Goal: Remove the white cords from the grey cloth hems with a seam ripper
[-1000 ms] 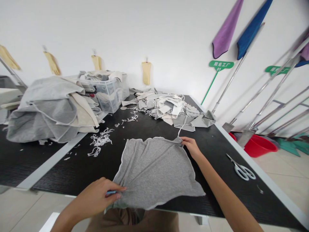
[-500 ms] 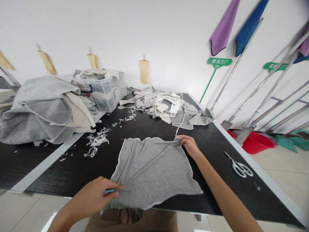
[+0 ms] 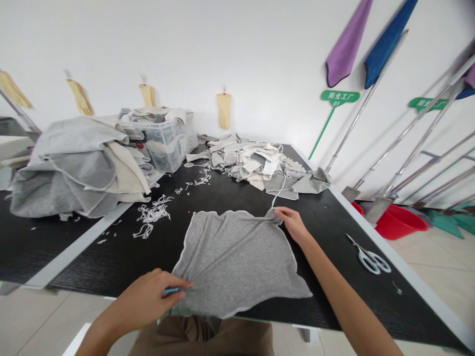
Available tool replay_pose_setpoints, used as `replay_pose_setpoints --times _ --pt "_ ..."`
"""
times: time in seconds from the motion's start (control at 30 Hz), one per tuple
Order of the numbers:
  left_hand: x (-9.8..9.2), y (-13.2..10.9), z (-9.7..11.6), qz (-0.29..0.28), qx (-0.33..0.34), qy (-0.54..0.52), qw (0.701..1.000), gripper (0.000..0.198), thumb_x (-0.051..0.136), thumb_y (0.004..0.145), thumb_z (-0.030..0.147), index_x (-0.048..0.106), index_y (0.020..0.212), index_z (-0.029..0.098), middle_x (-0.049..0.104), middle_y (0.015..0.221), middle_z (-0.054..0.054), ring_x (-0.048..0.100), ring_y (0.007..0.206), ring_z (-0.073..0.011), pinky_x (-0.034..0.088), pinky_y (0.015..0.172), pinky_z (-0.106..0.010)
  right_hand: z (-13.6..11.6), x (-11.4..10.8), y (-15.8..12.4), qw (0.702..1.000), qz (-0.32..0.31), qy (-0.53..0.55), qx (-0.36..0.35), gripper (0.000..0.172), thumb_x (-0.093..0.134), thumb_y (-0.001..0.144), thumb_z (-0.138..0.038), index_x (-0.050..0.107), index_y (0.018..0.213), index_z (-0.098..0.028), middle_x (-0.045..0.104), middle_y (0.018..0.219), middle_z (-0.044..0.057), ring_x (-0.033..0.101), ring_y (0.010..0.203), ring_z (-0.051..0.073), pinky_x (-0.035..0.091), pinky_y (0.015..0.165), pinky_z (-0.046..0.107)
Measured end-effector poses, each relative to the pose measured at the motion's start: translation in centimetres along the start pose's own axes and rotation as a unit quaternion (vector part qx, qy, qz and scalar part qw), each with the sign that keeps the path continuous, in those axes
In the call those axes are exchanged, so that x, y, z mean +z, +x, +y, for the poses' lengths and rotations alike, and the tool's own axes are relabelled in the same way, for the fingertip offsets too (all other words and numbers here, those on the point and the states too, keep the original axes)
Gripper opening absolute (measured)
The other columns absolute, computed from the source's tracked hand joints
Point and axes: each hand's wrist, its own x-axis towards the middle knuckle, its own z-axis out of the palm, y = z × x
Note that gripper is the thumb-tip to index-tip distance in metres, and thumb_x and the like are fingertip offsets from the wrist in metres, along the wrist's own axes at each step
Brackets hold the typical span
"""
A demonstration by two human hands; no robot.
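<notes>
A grey cloth [image 3: 237,262] with a white overlocked edge lies spread on the black table, its near edge hanging over the front. My right hand [image 3: 291,221] pinches its far right corner, where a white thread tail [image 3: 279,194] runs up toward the scrap pile. At the cloth's near left side, my left hand [image 3: 154,296] is closed around a small blue tool [image 3: 171,290], mostly hidden by the fingers, so its kind is unclear. The left fingertips touch the cloth.
White-handled scissors [image 3: 369,254] lie at the right. Cut thread ends [image 3: 154,212] are scattered on the left. Behind sit a heap of cloth scraps [image 3: 256,160], a clear plastic bin [image 3: 172,143] and a large grey cloth pile [image 3: 70,168]. A red bucket [image 3: 401,221] stands beyond the right edge.
The view has shifted slightly, so the background sits a little further right. Both hands keep the same hold, and the cloth lies nearly as before.
</notes>
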Motion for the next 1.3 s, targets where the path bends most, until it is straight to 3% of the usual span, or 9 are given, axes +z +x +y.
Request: replay_pose_setpoints --times 0.33,0.57,0.7,0.87,1.0,1.17,1.3 --pt "-0.1 0.2 0.1 -0.001 0.002 -0.004 1.0 0.031 0.055 0.089 0.044 0.072 0.115 0.041 0.074 0.114 0.004 0.065 0.105 -0.0247 0.046 0.092 -0.032 -0.4 -0.2 0.1 0.994 0.026 -0.065 -0.082 0.033 0.082 0.063 -0.047 0.077 0.083 -0.021 0.071 0.104 0.008 0.064 0.099 0.023 0.05 0.087 0.035" --pt "-0.8 0.4 0.7 -0.001 -0.01 0.019 1.0 0.032 0.054 0.089 0.045 0.073 0.114 0.04 0.074 0.113 0.003 0.065 0.105 -0.0262 0.046 0.093 -0.033 -0.8 -0.6 0.2 0.978 0.002 -0.151 -0.145 0.023 0.077 0.072 -0.046 0.077 0.078 -0.024 0.065 0.098 0.006 0.061 0.091 0.02 0.049 0.077 0.032" --pt "-1.8 1.0 1.8 0.02 -0.023 0.029 0.999 0.032 0.052 0.09 0.045 0.072 0.115 0.041 0.075 0.112 0.003 0.067 0.102 -0.0264 0.047 0.089 -0.033 -1.2 -0.5 0.0 0.985 -0.004 -0.118 -0.127 0.024 0.075 0.074 -0.045 0.077 0.078 -0.022 0.068 0.089 0.004 0.06 0.084 0.018 0.047 0.078 0.031" --pt "-2.5 2.6 3.4 0.059 -0.016 -0.018 0.998 0.039 0.048 0.092 0.051 0.069 0.122 0.037 0.073 0.118 0.004 0.069 0.102 -0.0261 0.05 0.086 -0.031 -1.1 -0.4 -0.1 0.997 0.034 -0.049 -0.056 0.03 0.079 0.067 -0.045 0.077 0.081 -0.019 0.07 0.077 0.004 0.056 0.065 0.015 0.046 0.064 0.029" --pt "-3.1 4.2 5.1 0.109 0.015 -0.073 0.991 0.044 0.043 0.096 0.052 0.067 0.126 0.031 0.074 0.115 0.002 0.07 0.1 -0.0257 0.05 0.092 -0.033 -1.2 -0.2 -0.3 0.998 0.034 -0.03 -0.052 0.029 0.081 0.064 -0.043 0.076 0.08 -0.019 0.07 0.074 0.004 0.055 0.062 0.014 0.045 0.06 0.028" --pt "-4.3 8.3 8.8 0.146 0.108 -0.157 0.971 0.048 0.038 0.099 0.051 0.059 0.135 0.027 0.064 0.133 0.001 0.058 0.123 -0.0243 0.041 0.107 -0.034 -2.2 0.2 -0.7 0.997 0.018 -0.046 -0.055 0.03 0.082 0.063 -0.045 0.076 0.078 -0.019 0.071 0.074 0.005 0.057 0.062 0.015 0.045 0.058 0.029" --pt "-4.8 12.9 12.8 0.141 0.179 -0.105 0.968 0.044 0.033 0.102 0.045 0.056 0.136 0.03 0.065 0.132 0.0 0.061 0.119 -0.0211 0.043 0.103 -0.034 -3.1 0.0 -0.8 0.992 -0.02 -0.095 -0.074 0.026 0.078 0.068 -0.045 0.077 0.078 -0.02 0.071 0.077 0.005 0.059 0.068 0.017 0.046 0.063 0.03"
